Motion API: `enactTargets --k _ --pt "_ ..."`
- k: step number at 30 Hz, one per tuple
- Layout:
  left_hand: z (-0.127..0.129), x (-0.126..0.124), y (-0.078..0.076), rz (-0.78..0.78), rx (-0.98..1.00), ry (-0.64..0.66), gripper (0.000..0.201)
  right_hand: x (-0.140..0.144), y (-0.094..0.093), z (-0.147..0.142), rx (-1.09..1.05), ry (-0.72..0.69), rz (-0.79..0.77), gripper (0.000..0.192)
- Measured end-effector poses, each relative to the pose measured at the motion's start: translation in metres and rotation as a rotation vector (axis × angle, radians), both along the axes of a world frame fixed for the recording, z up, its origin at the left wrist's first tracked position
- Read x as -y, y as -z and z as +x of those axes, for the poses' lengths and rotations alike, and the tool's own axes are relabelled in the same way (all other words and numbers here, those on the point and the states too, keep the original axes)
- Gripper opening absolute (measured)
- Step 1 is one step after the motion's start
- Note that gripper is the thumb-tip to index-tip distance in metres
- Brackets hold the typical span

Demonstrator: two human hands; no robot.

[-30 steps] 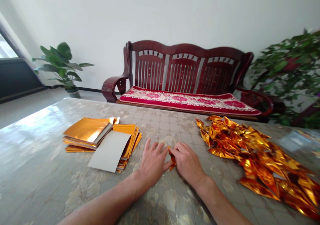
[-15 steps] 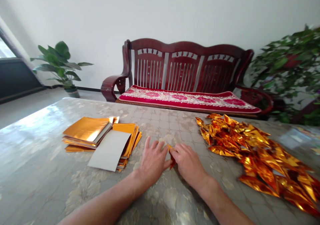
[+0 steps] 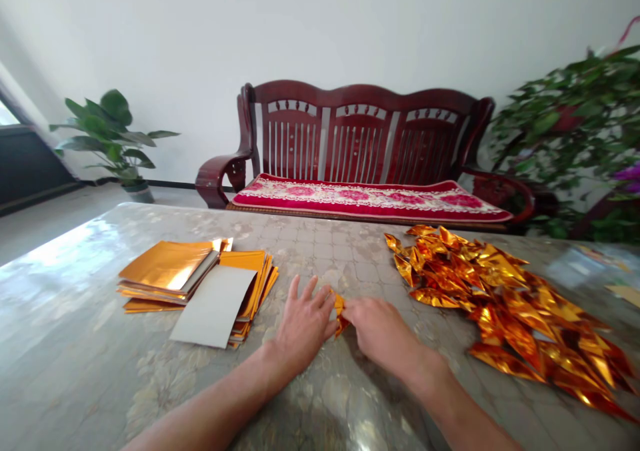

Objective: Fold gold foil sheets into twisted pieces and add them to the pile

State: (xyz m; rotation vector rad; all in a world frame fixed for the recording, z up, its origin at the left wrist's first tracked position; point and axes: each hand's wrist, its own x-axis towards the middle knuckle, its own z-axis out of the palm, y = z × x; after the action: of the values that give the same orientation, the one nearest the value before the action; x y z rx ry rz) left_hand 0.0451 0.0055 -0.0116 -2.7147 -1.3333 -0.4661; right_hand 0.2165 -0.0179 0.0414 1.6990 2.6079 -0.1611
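- Since half a second ago, both hands have shifted a little; the left hand's fingers fan wider, and the gold piece between the hands shows more of its top edge.
- Folded gold foil piece (image 3: 339, 309): small, shiny orange-gold, creased, standing on edge on the table (image 3: 75, 344); only a narrow strip shows between the two hands.
- Left hand (image 3: 301, 327): palm down, fingers spread wide on the table, thumb side touching the foil piece's left face.
- Right hand (image 3: 383, 334): fingers curled narrow, fingertips (image 3: 350, 312) pinching the foil piece from the right; how much foil lies under the hand cannot be told.
- No containers in view; supplies lie loose on the table.
- Stack of gold sheets (image 3: 170, 274) sits left of the hands, well apart, with a grey sheet (image 3: 215, 306) lying face-down on top at its near edge.
- Heap of folded gold pieces (image 3: 505, 304) lies right of the hands, near the right wrist but apart.
- Beyond the table: red wooden bench (image 3: 360, 151) with a red cushion (image 3: 365, 199).
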Motion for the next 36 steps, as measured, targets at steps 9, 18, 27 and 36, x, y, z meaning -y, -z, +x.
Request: enactTargets --k 9,18,27,36 --pt "0.000 0.000 -0.003 -0.070 0.034 -0.001 0.035 -0.032 0.035 0.034 -0.427 -0.098 0.124 0.044" --pt "0.001 0.010 -0.008 -0.046 0.042 0.176 0.018 -0.020 0.027 0.020 -0.223 -0.115 0.165 0.029" --pt "-0.001 0.019 -0.013 -0.013 -0.123 0.245 0.006 -0.012 0.013 0.009 -0.020 0.072 0.134 0.023" --pt "-0.008 -0.001 -0.008 -0.089 -0.130 0.160 0.008 -0.013 0.010 0.018 -0.054 -0.075 0.176 0.024"
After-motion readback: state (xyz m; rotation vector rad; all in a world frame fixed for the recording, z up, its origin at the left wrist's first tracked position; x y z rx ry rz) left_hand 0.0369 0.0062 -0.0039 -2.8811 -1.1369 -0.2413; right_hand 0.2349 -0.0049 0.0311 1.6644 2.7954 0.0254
